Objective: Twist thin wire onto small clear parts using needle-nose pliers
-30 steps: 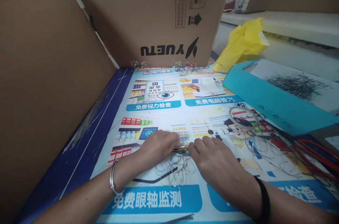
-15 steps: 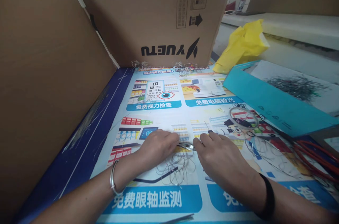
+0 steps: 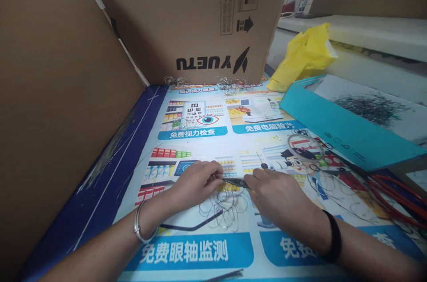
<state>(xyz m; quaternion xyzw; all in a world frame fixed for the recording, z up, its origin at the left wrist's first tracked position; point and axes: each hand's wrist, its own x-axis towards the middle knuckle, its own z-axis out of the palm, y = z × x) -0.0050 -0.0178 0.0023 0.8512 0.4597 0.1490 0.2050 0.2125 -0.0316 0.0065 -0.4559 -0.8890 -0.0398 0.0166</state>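
My right hand [image 3: 276, 191] is wrapped round a pair of pliers [image 3: 236, 182], whose narrow jaws point left toward my other hand. My left hand [image 3: 200, 182] is closed in a pinch right at the tip of the jaws. What its fingers hold is too small to make out; it may be thin wire, but I cannot tell. Below the pliers lies a loose tangle of thin wire loops [image 3: 228, 211] on the printed sheet [image 3: 196, 144]. The handles of the pliers are mostly hidden in my right palm.
Cardboard panels [image 3: 200, 15] stand at the back and left. At right are a turquoise box [image 3: 347, 139] holding a heap of short dark wire pieces [image 3: 370, 108], a yellow bag [image 3: 302, 59], a clear ring [image 3: 306, 146] and a red cable coil [image 3: 393, 197]. Wire clumps [image 3: 230, 84] lie along the back.
The pliers have turned, showing their jaws more side-on. My left fingers have loosened a little and lifted at the jaw tip. The view has shifted slightly.
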